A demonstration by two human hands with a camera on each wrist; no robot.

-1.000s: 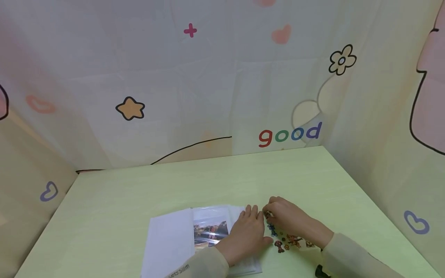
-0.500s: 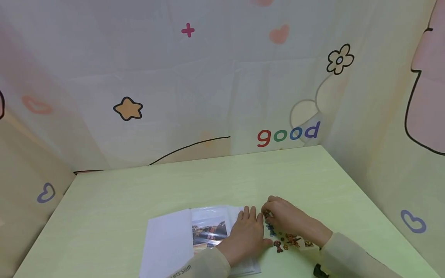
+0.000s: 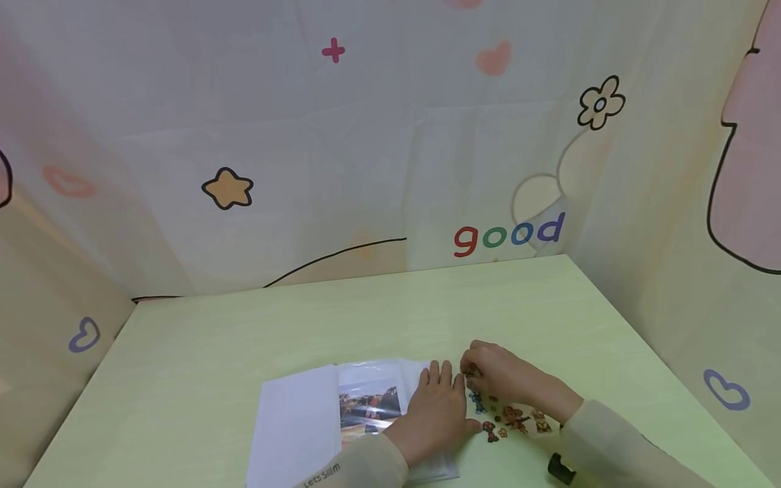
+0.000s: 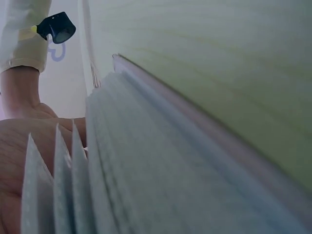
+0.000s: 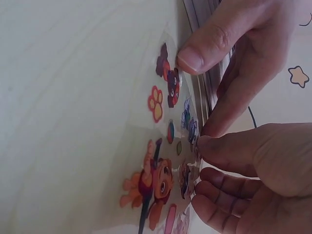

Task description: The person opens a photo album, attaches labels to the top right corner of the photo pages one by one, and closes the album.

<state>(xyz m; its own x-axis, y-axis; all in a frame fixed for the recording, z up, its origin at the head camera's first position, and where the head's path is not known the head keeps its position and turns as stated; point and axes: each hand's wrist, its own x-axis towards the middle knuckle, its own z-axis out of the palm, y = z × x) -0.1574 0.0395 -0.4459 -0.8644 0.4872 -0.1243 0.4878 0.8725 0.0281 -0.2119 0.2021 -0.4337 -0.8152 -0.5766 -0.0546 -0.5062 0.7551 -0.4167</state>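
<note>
An open photo album (image 3: 295,420) lies on the table in the head view, a photo (image 3: 369,410) showing under a clear sleeve. My left hand (image 3: 434,417) rests with straight fingers on its right-hand page; in the left wrist view the palm lies beside the page edges (image 4: 146,170). Right of the album lies a clear sheet of cartoon stickers (image 5: 158,180). My right hand (image 3: 509,373) pinches the sheet's far left part between thumb and curled fingers. The left thumb (image 5: 192,59) touches the sheet's near edge. The exact pinched bit is hidden by the fingers.
The pale green table (image 3: 244,332) is bounded by printed cloth (image 3: 274,135) at the back and both sides. A small black device (image 3: 560,469) sits by the right sleeve near the front edge.
My right hand has shifted slightly on the sticker sheet, and more stickers show beneath its wrist. The left hand stays on the album page. The head view has swayed a little.
</note>
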